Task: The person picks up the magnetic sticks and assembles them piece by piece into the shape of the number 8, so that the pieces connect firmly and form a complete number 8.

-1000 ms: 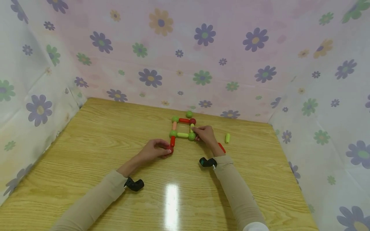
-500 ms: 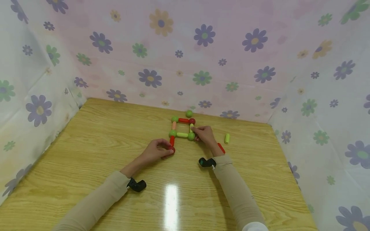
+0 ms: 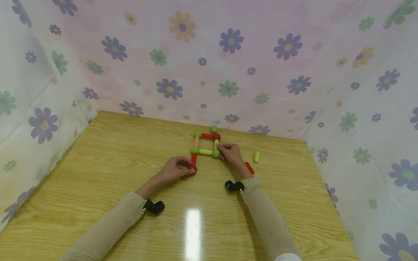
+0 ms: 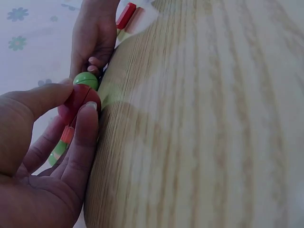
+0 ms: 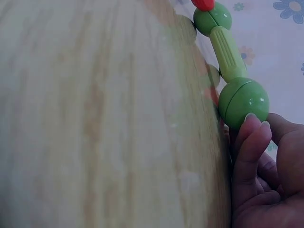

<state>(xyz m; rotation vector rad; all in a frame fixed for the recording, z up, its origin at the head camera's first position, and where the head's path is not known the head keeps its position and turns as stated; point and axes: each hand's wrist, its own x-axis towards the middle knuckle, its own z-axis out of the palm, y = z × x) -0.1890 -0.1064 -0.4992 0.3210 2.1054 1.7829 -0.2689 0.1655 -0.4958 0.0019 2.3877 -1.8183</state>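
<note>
A square of rods and balls from a magnetic building set lies on the table, with green balls (image 3: 195,150) and a dark red ball (image 3: 217,136) at its corners. From its near left corner a red rod (image 3: 194,159) runs toward me and meets another red ball (image 4: 78,103). My left hand (image 3: 174,170) pinches that ball between thumb and fingers. At the square's right side, my right hand (image 3: 231,153) holds a yellow-green rod (image 3: 216,144); its fingertips also touch the near right green ball (image 5: 244,102) in the right wrist view. The fingers partly hide this rod.
A loose green ball (image 3: 213,129) sits behind the square, near the flowered back cloth (image 3: 202,90). To the right lie a loose yellow-green rod (image 3: 256,157) and a red rod (image 3: 249,168) beside my right wrist. The wooden table (image 3: 130,145) has cloth on three sides.
My left hand has shifted the red ball slightly right, against the red rod's near end, and that rod's near end has swung a little left. My right hand has stayed almost still.
</note>
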